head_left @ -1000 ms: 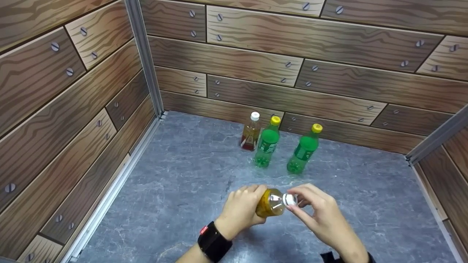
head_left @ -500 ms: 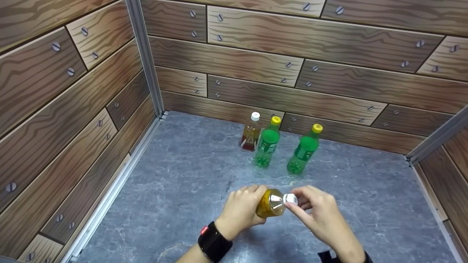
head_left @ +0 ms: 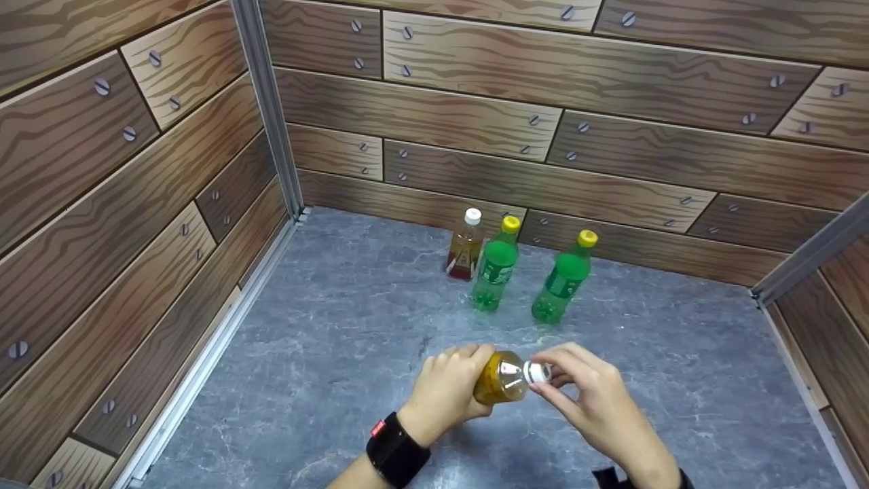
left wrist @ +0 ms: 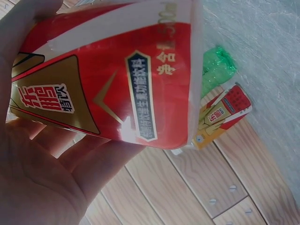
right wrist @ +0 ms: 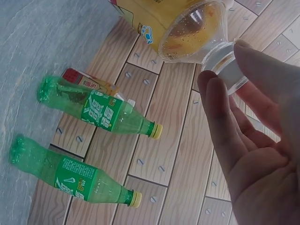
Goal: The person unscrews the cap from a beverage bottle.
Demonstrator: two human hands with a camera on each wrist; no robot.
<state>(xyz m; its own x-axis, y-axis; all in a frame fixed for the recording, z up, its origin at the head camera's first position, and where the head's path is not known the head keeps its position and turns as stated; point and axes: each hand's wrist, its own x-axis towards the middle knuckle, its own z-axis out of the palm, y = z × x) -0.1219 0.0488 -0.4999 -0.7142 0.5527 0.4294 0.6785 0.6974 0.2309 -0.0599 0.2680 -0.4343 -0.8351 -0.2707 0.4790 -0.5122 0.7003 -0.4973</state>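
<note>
My left hand (head_left: 445, 387) grips the body of a drink bottle (head_left: 501, 380), which lies tilted with its neck to the right. In the left wrist view its red and gold label (left wrist: 108, 79) faces the camera, and the fingers wrap beneath. Thumb and fingers of my right hand (head_left: 601, 401) pinch the white cap (head_left: 537, 372) at the bottle's mouth. Up close in the right wrist view, droplets cling inside the clear shoulder (right wrist: 199, 30). Whether the cap is loose, I cannot tell.
Two green bottles (head_left: 497, 265) with yellow caps stand upright beyond my hands, the second green bottle (head_left: 562, 285) further right. Behind the left one is a similar white-capped drink bottle (head_left: 465, 251). Wood-patterned walls (head_left: 475, 88) enclose the grey marbled surface (head_left: 326, 326).
The right-hand fingers have shifted a little around the white cap, back and forth. The left hand keeps its hold on the bottle, almost in place. The standing bottles have not moved.
</note>
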